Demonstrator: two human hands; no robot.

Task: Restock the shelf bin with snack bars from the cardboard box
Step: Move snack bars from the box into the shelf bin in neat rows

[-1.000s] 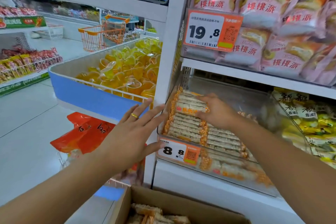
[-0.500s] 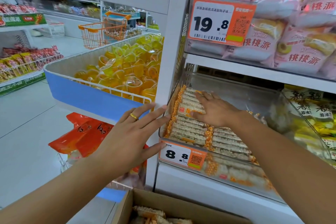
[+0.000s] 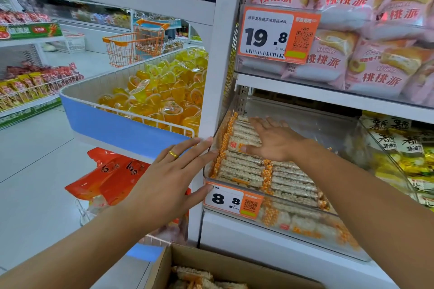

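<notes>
Centre right of the frame: the clear plastic shelf bin [image 3: 347, 237] holds rows of pale puffed-grain snack bars in clear wrappers with orange ends [image 3: 244, 166]. The right hand [image 3: 272, 141] lies flat on the upper left stack, fingers straight and spread, gripping nothing. The left hand [image 3: 169, 180], wearing a gold ring [image 3: 173, 154], rests open against the bin's left front corner, thumb touching the orange "8.8" price tag [image 3: 232, 199]. Bottom centre: the brown cardboard box [image 3: 234, 267] with more bars inside.
</notes>
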